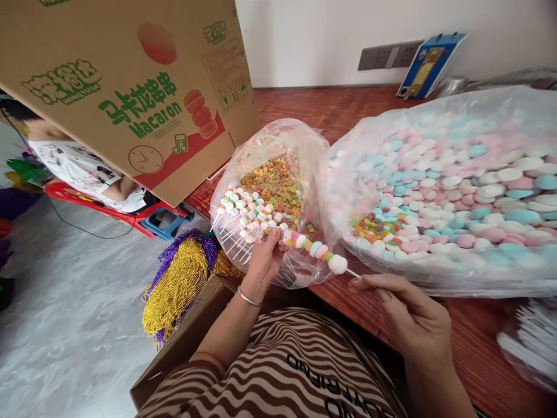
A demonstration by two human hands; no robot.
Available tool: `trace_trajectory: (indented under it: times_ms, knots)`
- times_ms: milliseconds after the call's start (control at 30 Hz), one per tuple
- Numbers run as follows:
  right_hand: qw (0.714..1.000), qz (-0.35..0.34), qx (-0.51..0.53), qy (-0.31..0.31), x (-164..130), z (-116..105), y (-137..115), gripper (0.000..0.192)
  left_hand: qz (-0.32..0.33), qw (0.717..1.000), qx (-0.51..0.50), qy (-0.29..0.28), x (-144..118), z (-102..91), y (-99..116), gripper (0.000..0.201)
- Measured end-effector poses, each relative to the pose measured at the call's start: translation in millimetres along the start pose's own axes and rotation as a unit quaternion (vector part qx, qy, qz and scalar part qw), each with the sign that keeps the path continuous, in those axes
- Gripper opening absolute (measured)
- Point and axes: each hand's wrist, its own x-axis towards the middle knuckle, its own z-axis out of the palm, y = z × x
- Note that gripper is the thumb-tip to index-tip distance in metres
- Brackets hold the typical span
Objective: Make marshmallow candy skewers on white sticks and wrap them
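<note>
A candy skewer (321,251) stretches between my two hands, strung with pastel marshmallows and ring gummies, a round white marshmallow at its lower end. My right hand (413,325) pinches the bare white stick below that marshmallow. At the other end, my left hand (266,261) closes its fingers around the skewer's tip; what else is in that grip is partly hidden. Just beyond my left hand, several finished skewers (248,212) lie in a pile on an open clear bag of colourful gummy rings (278,180).
On the right sits a big clear bag of pastel marshmallows (478,197). White sticks (535,337) lie at the table's right edge. A tall cardboard box (130,87) stands at left, gold and purple bead strands (183,284) below it. A person (87,168) is behind the box.
</note>
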Motion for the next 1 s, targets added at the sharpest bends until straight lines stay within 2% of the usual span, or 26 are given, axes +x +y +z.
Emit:
trace_trajectory:
  times_ms: [167, 300, 367, 433, 500, 567, 600, 667, 733, 833, 933, 1000]
  knots:
    - [0.981, -0.093, -0.158, -0.071, -0.3, -4.1, -8.2, 0.032, -0.022, 0.999, 0.018, 0.027, 1.8, 0.7, -2.6, 0.050]
    - [0.949, -0.135, -0.274, -0.081, -2.2, -5.4, -9.1, 0.036, -0.027, 0.999, 0.027, 0.009, 3.0, 1.4, -2.0, 0.048]
    - [0.940, -0.148, -0.298, -0.075, -3.6, -5.3, -6.9, 0.034, -0.018, 0.999, 0.030, -0.004, 3.2, 3.2, -1.6, 0.048]
    - [0.947, -0.136, -0.280, -0.075, -5.7, -3.3, -5.5, 0.028, -0.005, 0.999, 0.031, -0.014, 3.4, 6.1, -1.6, 0.049]
    - [0.969, -0.069, -0.223, -0.085, -9.1, 1.2, -6.2, 0.023, 0.007, 0.999, 0.033, -0.023, 3.7, 9.2, -1.8, 0.047]
    - [0.988, 0.052, -0.114, -0.087, -13.9, 7.9, -8.3, 0.025, 0.016, 0.999, 0.039, -0.033, 4.1, 12.0, -2.2, 0.046]
    - [0.988, 0.120, -0.043, -0.086, -16.5, 11.6, -9.4, 0.028, 0.020, 0.998, 0.042, -0.037, 4.2, 13.2, -2.3, 0.046]
    - [0.966, 0.230, 0.091, -0.080, -21.1, 18.4, -10.5, 0.035, 0.026, 0.998, 0.052, -0.039, 4.2, 15.6, -2.2, 0.046]
    - [0.949, 0.270, 0.147, -0.070, -23.9, 22.4, -9.5, 0.035, 0.030, 0.997, 0.067, -0.029, 3.7, 17.7, -1.6, 0.044]
    - [0.971, 0.222, 0.077, -0.041, -25.1, 21.8, -3.9, 0.026, 0.032, 0.995, 0.091, -0.015, 2.8, 20.0, -0.2, 0.040]
    - [0.992, 0.114, -0.058, -0.022, -25.1, 16.2, 4.4, 0.021, 0.038, 0.992, 0.115, -0.017, 2.4, 20.3, 0.9, 0.039]
    - [0.988, 0.044, -0.147, -0.015, -25.0, 12.7, 8.4, 0.021, 0.039, 0.990, 0.136, -0.019, 2.4, 19.9, 1.1, 0.039]
